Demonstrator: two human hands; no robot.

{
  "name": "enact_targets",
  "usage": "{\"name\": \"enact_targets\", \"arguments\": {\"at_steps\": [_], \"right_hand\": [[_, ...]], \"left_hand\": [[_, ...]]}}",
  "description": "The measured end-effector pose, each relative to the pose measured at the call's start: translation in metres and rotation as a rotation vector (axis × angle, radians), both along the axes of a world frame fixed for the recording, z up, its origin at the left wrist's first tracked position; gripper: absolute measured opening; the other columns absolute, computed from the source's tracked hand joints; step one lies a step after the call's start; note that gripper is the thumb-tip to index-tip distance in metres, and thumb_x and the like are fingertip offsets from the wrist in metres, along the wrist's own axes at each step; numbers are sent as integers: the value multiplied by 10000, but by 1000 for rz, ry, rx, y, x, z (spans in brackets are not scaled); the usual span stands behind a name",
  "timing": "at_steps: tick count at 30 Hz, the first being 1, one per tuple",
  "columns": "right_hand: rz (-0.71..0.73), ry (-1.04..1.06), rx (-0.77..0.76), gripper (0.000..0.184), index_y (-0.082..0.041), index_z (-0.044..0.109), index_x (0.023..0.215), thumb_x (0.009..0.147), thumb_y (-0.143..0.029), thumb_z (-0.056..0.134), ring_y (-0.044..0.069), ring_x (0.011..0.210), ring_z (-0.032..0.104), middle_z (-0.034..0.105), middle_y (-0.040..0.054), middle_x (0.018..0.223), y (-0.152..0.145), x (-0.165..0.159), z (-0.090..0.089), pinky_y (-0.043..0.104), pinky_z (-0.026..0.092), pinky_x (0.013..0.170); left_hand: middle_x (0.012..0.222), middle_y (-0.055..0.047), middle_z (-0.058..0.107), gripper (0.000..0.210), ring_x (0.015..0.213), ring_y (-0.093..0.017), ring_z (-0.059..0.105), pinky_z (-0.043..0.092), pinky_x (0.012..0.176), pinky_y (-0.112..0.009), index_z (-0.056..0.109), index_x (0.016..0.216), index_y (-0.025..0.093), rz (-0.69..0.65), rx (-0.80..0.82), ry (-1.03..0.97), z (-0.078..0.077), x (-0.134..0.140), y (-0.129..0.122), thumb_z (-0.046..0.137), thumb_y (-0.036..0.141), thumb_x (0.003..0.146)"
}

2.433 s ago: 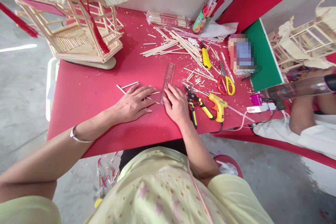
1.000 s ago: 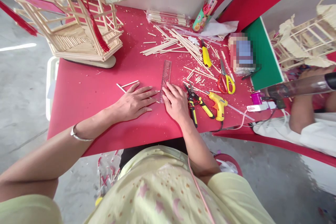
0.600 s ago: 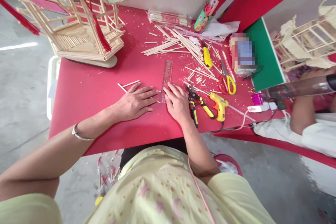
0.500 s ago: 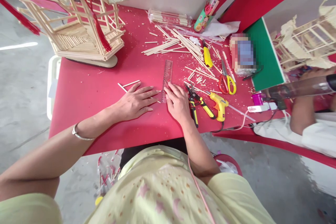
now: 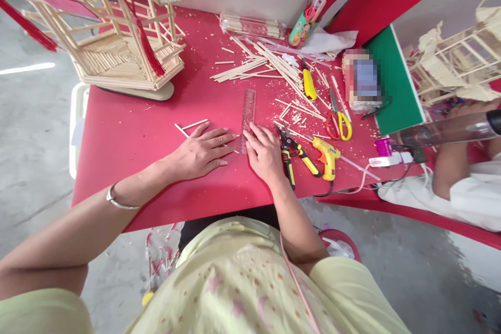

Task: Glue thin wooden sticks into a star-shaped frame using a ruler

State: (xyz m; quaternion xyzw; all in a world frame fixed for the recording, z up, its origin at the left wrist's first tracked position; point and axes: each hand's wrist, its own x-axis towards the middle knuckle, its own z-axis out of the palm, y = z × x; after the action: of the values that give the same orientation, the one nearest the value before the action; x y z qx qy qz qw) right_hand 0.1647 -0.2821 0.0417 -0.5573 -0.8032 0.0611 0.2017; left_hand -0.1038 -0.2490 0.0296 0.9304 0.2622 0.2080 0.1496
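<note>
A red worktop (image 5: 129, 141) strewn with sticks (image 5: 270, 65) is surrounded by grey concrete floor (image 5: 35, 130). The left hand (image 5: 199, 152) is laid flat, fingers spread; the right hand (image 5: 265, 152) is pressed on the ruler (image 5: 248, 109), extending toward 12 o'clock.

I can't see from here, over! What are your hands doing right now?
Left hand flat on table, pressing sticks. Right hand fingers on ruler. Pliers right beside right hand, over.
</note>
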Motion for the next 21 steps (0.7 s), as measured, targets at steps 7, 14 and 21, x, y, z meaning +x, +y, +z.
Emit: {"name": "enact_targets", "arguments": {"at_steps": [7, 14, 21], "right_hand": [[2, 13, -6, 460, -259, 684, 1500, 1121, -269, 424, 292, 1473, 518, 587, 49, 1643, -1, 0, 1, 534, 435, 1270], [12, 5, -18, 470, -277, 666, 1521, 1115, -262, 431, 297, 1483, 501, 572, 35, 1657, 0, 0, 0, 544, 431, 1270], [14, -20, -20, 469, -271, 652, 1532, 1130, -267, 412, 286, 1490, 492, 559, 23, 1670, -1, 0, 2, 527, 427, 1257]], "left_hand": [[1642, -107, 572, 475, 1550, -346, 517, 243, 1327, -675, 680, 1496, 284, 2, -11, 9, 2, 0, -1, 490, 518, 1129], [1638, -108, 581, 474, 1550, -343, 515, 231, 1332, -684, 669, 1509, 309, 5, -32, -4, 1, 1, -1, 493, 518, 1122], [1630, -110, 590, 473, 1548, -343, 519, 230, 1335, -682, 669, 1511, 305, 5, -31, -2, 2, 1, -1, 499, 512, 1121]]}}
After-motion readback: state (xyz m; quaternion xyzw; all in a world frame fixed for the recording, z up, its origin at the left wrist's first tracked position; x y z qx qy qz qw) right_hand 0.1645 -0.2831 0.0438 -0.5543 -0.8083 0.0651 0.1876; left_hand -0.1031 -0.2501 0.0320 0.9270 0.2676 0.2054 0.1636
